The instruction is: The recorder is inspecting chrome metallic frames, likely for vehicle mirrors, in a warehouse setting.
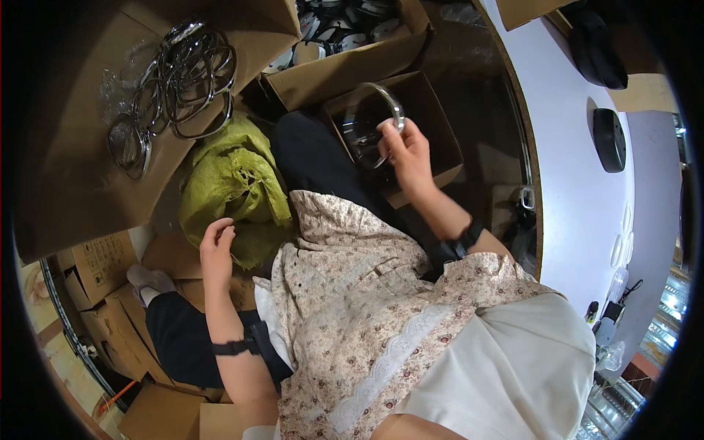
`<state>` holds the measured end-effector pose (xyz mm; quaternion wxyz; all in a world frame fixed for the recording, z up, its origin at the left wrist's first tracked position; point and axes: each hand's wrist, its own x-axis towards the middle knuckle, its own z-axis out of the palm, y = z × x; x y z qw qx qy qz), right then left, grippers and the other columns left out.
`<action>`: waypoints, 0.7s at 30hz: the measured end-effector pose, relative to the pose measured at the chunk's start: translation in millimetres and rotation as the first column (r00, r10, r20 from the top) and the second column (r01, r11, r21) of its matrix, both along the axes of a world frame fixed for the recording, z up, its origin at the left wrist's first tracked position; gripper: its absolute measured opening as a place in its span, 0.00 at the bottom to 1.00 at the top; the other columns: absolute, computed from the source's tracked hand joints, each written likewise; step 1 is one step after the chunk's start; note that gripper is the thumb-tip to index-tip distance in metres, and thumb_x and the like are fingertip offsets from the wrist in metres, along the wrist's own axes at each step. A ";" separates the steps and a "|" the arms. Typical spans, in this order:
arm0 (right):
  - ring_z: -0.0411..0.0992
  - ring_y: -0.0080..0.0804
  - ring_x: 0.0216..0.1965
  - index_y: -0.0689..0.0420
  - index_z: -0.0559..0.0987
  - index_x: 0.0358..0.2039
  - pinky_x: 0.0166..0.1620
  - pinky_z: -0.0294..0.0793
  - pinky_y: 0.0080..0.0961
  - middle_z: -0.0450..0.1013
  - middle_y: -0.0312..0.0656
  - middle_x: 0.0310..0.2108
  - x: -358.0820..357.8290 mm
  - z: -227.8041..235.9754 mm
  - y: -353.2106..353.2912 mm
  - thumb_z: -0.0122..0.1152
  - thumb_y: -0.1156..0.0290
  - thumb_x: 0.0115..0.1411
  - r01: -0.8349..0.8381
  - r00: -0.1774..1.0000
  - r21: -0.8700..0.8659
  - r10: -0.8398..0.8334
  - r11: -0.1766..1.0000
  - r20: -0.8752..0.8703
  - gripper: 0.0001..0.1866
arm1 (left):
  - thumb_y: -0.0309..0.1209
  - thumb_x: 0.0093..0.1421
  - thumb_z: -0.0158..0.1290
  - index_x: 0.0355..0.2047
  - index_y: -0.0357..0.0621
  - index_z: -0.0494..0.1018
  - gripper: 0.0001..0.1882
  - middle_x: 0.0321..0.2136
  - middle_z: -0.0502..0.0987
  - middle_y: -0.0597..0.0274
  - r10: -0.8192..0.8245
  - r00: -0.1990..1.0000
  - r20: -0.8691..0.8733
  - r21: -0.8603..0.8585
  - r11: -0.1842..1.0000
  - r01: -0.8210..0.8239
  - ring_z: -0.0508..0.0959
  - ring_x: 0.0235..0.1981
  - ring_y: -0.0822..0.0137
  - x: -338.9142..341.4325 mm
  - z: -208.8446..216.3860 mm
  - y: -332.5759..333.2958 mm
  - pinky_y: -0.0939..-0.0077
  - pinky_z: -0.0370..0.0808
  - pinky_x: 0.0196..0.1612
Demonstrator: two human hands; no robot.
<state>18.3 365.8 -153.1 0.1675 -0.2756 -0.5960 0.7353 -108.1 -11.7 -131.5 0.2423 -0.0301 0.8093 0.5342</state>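
Note:
A shiny chrome ring (396, 107), thin and rounded, is pinched between the thumb and fingers of my right hand (411, 155). It is tilted over an open cardboard box (444, 147), and part of its loop blends into the dark inside. My left hand (217, 242) hovers beside a crumpled yellow-green woven sack (238, 183), fingers loosely bent and apart from the thumb, with nothing visible in them. Several similar chrome rings (187, 81) lie tangled with clear plastic wrap on a large cardboard surface (66, 172) at the far left.
Behind the near box, another carton (352, 77) holds several black and white parts. A white tabletop (561, 198) curves along the right, bearing a black oblong object (609, 139). Stacked cardboard boxes (114, 330) stand at the lower left, near my outstretched leg.

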 end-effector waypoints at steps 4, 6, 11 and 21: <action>0.70 0.29 0.50 0.61 0.68 0.56 0.50 0.70 0.26 0.69 0.50 0.52 6.2 -50.7 37.9 0.58 0.68 0.61 -0.034 0.902 0.529 -0.202 0.848 0.383 0.24 | 0.31 0.54 0.52 0.39 0.41 0.78 0.13 0.34 0.80 0.53 -0.405 0.914 -0.003 -0.347 0.858 0.378 0.79 0.39 0.62 -13.7 -62.5 -17.9 0.71 0.73 0.45; 0.69 0.30 0.52 0.60 0.68 0.57 0.52 0.69 0.27 0.68 0.49 0.55 -5.3 -34.6 29.3 0.58 0.71 0.60 -0.111 0.962 0.524 -0.041 0.844 0.271 0.25 | 0.34 0.54 0.49 0.42 0.43 0.78 0.17 0.42 0.78 0.47 -0.514 0.857 0.037 -0.515 0.725 0.457 0.76 0.47 0.50 -13.6 -87.0 -22.9 0.61 0.72 0.51; 0.73 0.24 0.44 0.61 0.77 0.47 0.48 0.71 0.23 0.75 0.40 0.43 -59.6 47.9 -61.3 0.54 0.77 0.63 -0.746 0.649 0.174 0.760 0.643 -0.026 0.12 | 0.40 0.55 0.50 0.42 0.38 0.77 0.20 0.47 0.74 0.40 -0.483 0.868 0.116 -0.726 0.555 0.406 0.73 0.51 0.47 -51.2 -99.4 -33.1 0.59 0.70 0.54; 0.73 0.53 0.44 0.64 0.72 0.48 0.47 0.72 0.45 0.73 0.60 0.40 -203.3 -58.9 -233.4 0.50 0.70 0.56 -0.880 0.462 0.415 0.618 0.231 0.636 0.19 | 0.32 0.53 0.50 0.34 0.35 0.78 0.14 0.37 0.78 0.41 -0.244 0.938 -0.244 -0.738 0.674 -0.016 0.76 0.42 0.42 -151.3 -54.4 -39.1 0.54 0.73 0.47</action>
